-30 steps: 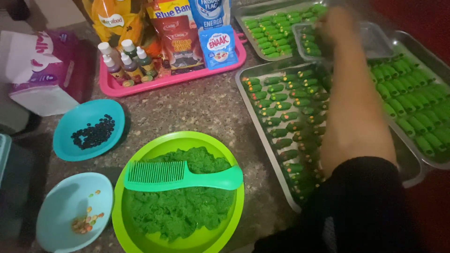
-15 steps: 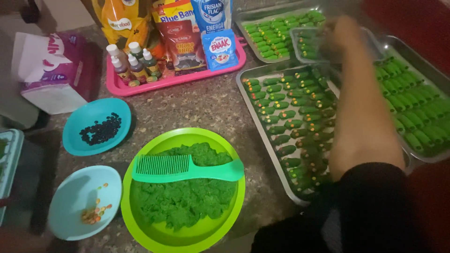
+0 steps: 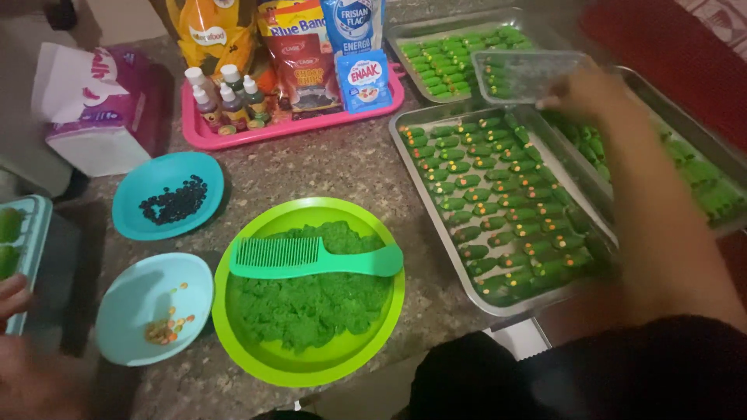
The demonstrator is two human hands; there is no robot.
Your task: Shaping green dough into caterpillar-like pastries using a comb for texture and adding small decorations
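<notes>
The right hand [image 3: 585, 92] is reaching across the desk [image 3: 327, 171] to the far right, fingers closing on the near edge of a clear plastic container [image 3: 529, 74]. The container is sitting tilted over the gap between two metal trays, and small green shaped pieces are showing through its wall. The right forearm is crossing above the near metal tray [image 3: 436, 225], which is carrying rows of green pieces dotted with coloured specks. A second metal tray [image 3: 436, 27] is lying behind it, also filled with green pieces, and a third tray [image 3: 700, 140] is lying to the right, partly hidden by the arm.

The left hand [image 3: 15, 299] is showing only partly at the lower left edge of the view, blurred; whether it is open or closed, I cannot tell. It is lying just beside a pale blue box [image 3: 27, 257] at the frame edge.

A green plate [image 3: 257, 342] is standing at the centre of the desk, holding a heap of green dough [image 3: 311, 299], with a green comb [image 3: 311, 257] resting across it. Left of the plate, a light blue bowl [image 3: 128, 311] is holding a few coloured sprinkles, and a teal bowl [image 3: 167, 194] is holding small dark pieces. A pink tray [image 3: 233, 136] at the back is carrying small bottles [image 3: 226, 97] and food packets. A tissue box [image 3: 89, 109] is standing at the far left.
</notes>
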